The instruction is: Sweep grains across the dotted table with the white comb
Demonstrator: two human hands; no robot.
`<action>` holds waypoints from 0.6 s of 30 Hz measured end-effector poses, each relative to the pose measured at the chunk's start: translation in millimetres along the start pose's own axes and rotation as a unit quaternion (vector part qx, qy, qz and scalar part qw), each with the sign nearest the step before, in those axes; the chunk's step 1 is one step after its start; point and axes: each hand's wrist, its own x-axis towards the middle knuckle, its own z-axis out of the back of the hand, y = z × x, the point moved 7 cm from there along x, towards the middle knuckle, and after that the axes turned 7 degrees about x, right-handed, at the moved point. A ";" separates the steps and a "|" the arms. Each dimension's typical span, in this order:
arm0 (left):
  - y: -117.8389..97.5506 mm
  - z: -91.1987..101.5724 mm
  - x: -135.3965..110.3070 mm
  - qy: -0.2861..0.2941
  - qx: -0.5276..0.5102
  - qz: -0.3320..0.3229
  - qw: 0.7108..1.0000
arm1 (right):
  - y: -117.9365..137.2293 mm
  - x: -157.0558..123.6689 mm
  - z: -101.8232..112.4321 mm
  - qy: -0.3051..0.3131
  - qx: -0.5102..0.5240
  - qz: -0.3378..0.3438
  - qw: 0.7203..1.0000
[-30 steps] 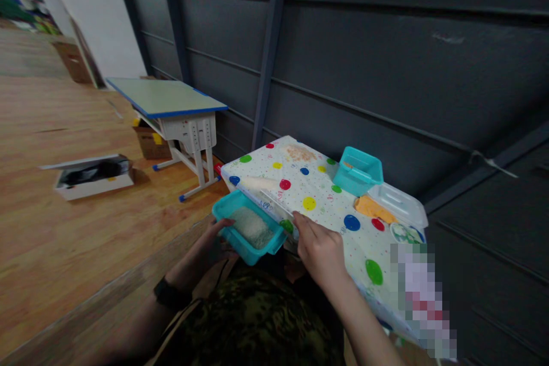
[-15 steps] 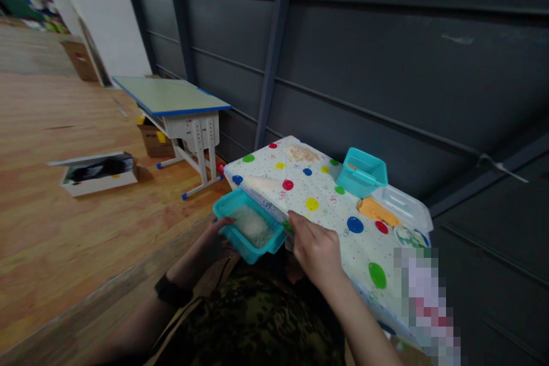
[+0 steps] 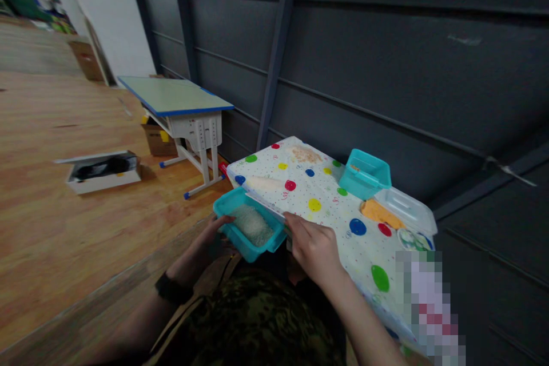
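Fingers of our left hand (image 3: 211, 236) clamp the teal tub (image 3: 245, 247) at seven o'clock, beside the surface (image 3: 328, 229); its loose grains (image 3: 252, 225) likely slide, so its stiff-looking rim (image 3: 227, 197) suits gripping. Our right hand (image 3: 312, 240) pinches a thin white strip (image 3: 266, 206).

A teal container (image 3: 242, 247) with white grains (image 3: 255, 224) in it is gripped at its near side by the left hand (image 3: 211, 238), at the edge of a table covered by a balloon-patterned cloth (image 3: 355, 254). A thin pale strip (image 3: 266, 207) is pinched in the right hand (image 3: 314, 243) along that edge. A whitish heap (image 3: 263, 183) and a tan scatter (image 3: 306, 154) are seen on the cloth. Near the dark wall (image 3: 386, 57), a second teal container (image 3: 362, 184) is placed, with an orange cloth (image 3: 381, 214) and a clear lid (image 3: 410, 211) beside it.
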 end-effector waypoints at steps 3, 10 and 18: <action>0.5 7.5 7.9 0.010 0.021 -0.038 0.999 | -18.8 17.1 -3.0 0.007 0.013 -0.026 1.000; -14.4 29.2 7.0 -0.054 0.014 -0.029 0.998 | -80.2 102.9 -46.3 0.094 0.039 -0.131 0.986; -39.8 36.9 4.7 -0.074 0.007 -0.039 0.997 | -83.1 157.1 -82.8 0.179 0.035 -0.116 0.976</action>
